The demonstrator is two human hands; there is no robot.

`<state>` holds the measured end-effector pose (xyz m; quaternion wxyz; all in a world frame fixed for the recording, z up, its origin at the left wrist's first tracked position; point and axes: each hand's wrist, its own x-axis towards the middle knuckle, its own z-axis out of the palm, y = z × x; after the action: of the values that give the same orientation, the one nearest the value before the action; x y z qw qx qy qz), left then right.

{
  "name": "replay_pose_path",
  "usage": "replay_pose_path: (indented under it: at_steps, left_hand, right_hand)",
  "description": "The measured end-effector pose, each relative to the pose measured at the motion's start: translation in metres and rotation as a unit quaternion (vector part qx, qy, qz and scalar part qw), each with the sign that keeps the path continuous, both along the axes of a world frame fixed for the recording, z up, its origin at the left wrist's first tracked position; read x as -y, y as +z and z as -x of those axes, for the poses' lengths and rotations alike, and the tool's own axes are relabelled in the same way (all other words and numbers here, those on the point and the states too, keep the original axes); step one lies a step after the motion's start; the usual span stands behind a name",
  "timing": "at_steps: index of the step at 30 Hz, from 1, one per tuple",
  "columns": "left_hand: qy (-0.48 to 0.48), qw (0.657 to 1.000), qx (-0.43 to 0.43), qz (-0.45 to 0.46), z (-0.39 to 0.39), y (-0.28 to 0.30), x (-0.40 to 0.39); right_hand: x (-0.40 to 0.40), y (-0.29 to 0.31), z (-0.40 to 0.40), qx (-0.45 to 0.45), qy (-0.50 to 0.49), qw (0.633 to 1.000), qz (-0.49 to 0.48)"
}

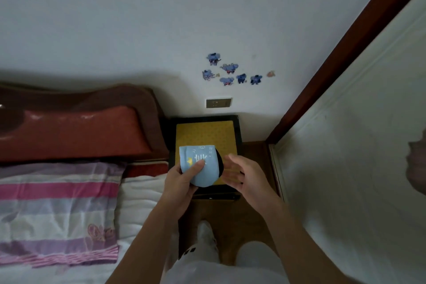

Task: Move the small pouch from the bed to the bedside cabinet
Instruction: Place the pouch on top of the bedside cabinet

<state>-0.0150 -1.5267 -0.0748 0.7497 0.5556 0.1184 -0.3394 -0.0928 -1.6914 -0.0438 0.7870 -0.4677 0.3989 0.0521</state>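
The small pouch [200, 163] is light blue, with white characters, a small yellow mark and a few faint white squiggles printed on its face. Its top edge is straight and its lower end rounded, and a dark, almost black side or lining shows along its right edge. It is held in the air above the near part of the bedside cabinet [239, 136], not resting on it.

The left hand [182, 182] grips the pouch from below and from the left, thumb pressed across the printed face, the other fingers hidden behind the fabric. The right hand [244, 175] is just right of the pouch, palm turned toward it and fingers spread loosely, holding nothing; whether its fingertips touch the dark edge is hard to tell.

The cabinet has a dark frame and a yellow patterned top [214, 131], its near portion covered by the pouch and hands. To the left lies the bed [138, 196] with a striped pink and purple pillow [57, 210] and a red bolster [76, 131] at the far end; the bed is cut off at the left edge. On the far wall are a socket plate [218, 102] and blue cartoon stickers [230, 71], too small to make out in detail. The print on the pouch is blurred.
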Motion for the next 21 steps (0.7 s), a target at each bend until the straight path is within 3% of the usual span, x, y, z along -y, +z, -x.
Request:
replay_pose_path:
  at_steps: [10, 16, 21]
  left_hand:
    - [0.012, 0.998, -0.059, -0.007, -0.027, -0.03, 0.025]
    - [0.029, 0.993, -0.09, -0.071, -0.042, -0.073, 0.036]
    - [0.037, 0.985, -0.099, -0.135, -0.065, -0.126, 0.048]
  right_hand:
    - [0.031, -0.02, -0.029, -0.036, 0.022, 0.999, 0.011]
    - [0.053, -0.067, -0.038, -0.052, 0.083, 0.993, 0.066]
    - [0.067, -0.12, -0.043, -0.056, 0.176, 0.967, 0.174]
